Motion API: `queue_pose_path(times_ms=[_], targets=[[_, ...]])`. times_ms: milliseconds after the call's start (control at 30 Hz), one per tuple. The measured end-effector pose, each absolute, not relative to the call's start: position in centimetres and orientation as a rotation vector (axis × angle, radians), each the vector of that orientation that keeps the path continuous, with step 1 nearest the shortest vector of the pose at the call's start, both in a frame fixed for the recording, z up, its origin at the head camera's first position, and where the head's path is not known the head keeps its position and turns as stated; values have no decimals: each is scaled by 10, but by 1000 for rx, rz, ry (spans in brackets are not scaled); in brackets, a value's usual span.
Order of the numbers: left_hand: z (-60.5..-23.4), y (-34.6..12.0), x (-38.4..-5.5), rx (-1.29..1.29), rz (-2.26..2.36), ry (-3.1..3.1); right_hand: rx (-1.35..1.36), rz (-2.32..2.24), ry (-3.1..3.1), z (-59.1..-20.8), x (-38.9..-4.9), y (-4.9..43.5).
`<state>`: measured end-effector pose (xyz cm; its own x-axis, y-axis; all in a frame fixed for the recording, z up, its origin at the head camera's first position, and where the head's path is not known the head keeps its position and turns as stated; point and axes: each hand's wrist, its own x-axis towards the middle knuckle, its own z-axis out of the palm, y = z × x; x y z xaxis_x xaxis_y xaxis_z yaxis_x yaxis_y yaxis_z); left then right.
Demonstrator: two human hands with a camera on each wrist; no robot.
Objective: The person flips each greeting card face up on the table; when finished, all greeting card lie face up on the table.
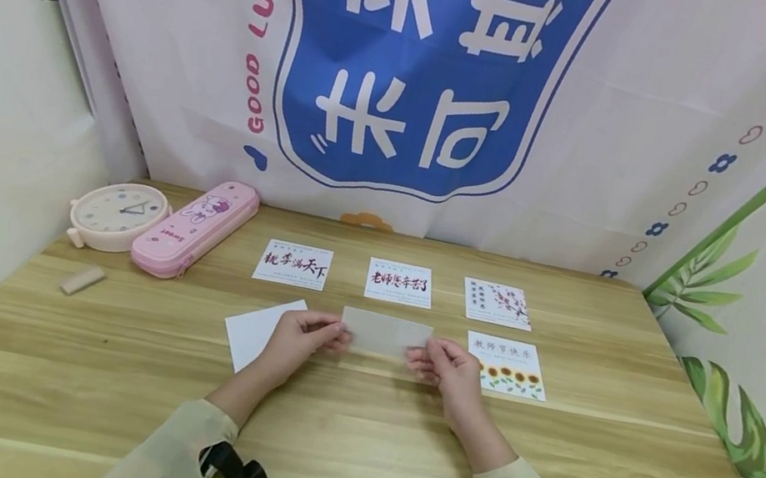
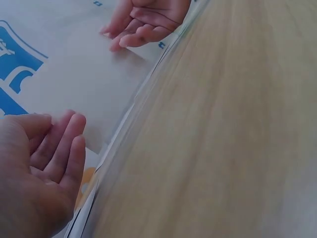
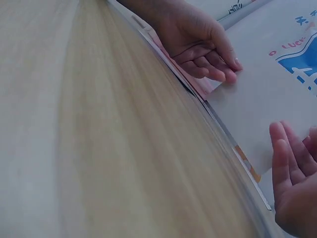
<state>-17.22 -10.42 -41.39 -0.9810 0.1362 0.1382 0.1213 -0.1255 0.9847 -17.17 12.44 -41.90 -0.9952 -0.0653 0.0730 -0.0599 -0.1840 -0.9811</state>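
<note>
A blank whitish card point(image 1: 386, 333) is held up between both hands in the head view, its plain side facing me. My left hand point(image 1: 297, 343) pinches its left edge between thumb and fingers. At the opposite edge, the right hand point(image 1: 454, 378) pinches it the same way. In the left wrist view, the card point(image 2: 84, 84) spans the gap between the two hands. A white card point(image 1: 253, 331) lies partly behind the left hand. Beside the right hand is a sunflower card point(image 1: 510, 366), overlapped by its fingers in the head view.
Along the back lie a card with red writing point(image 1: 292, 264), another red-lettered card point(image 1: 400, 283) and a blossom card point(image 1: 498, 304). A pink pencil case point(image 1: 194, 229), a round clock point(image 1: 118, 217) and a small beige block point(image 1: 83, 280) occupy the left of the wooden table point(image 1: 347, 453).
</note>
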Motion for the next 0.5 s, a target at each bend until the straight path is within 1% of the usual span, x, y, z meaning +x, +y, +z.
queue_pose_path(times_ms=[100,200,333,500], targets=[[-414,-104,-172,335,2373,2020,-112,-2462,1885,-417,-171,125],[-414,-103,-172,258,2365,2062,-32,-2444,1873,-415,-171,124],[-414,-102,-173,164,2283,2187,44,-2358,1983,-413,-172,123],[-414,-98,-172,133,2232,2293,71,-2322,2133,-411,-172,122]])
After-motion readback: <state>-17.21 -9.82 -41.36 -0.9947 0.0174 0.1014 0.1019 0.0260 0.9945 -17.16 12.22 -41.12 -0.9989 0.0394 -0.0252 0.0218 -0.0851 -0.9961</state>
